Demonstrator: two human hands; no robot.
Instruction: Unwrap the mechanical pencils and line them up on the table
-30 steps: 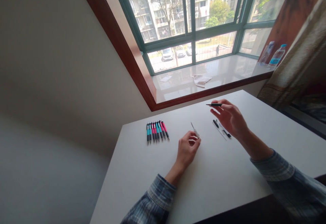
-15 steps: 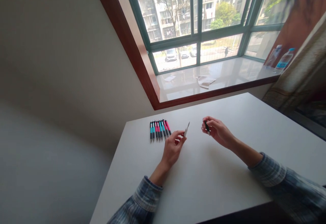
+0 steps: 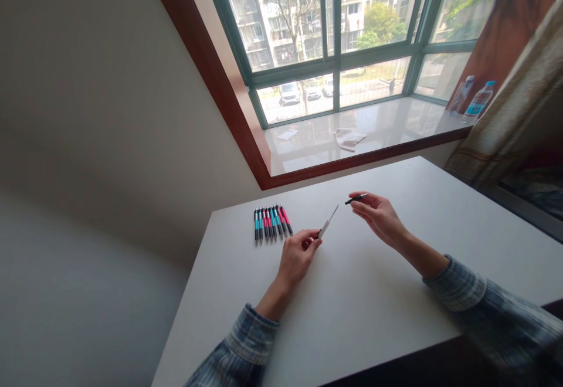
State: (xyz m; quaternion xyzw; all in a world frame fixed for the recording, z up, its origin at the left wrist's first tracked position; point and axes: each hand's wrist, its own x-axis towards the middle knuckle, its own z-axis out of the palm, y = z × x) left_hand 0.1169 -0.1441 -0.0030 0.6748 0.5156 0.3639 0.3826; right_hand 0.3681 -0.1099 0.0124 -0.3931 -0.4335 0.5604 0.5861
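Above the white table [image 3: 373,305], my left hand [image 3: 297,258] is closed in a pinch on a white pen barrel [image 3: 324,228]. A thin refill [image 3: 334,211] pokes out of the barrel, slanting up to the right. My right hand [image 3: 382,218] grips a black pen section [image 3: 355,199] between thumb and fingers. That section lies nearly level, one end towards the refill's tip, with a small gap between the two. Left of my left hand, several pens [image 3: 269,223] in blue and red with black grips lie side by side in a row.
Behind the table is a window sill [image 3: 308,152] with a cloth [image 3: 349,139] and a piece of paper [image 3: 287,134] on it. Two plastic bottles, one with a blue label [image 3: 477,105], stand at its right end by a curtain [image 3: 497,105]. A wall [image 3: 109,170] rises on the left.
My right hand has turned the black pen section from steeply tilted to nearly level and raised it slightly. More of the refill shows beyond the white barrel. The view has shifted a little.
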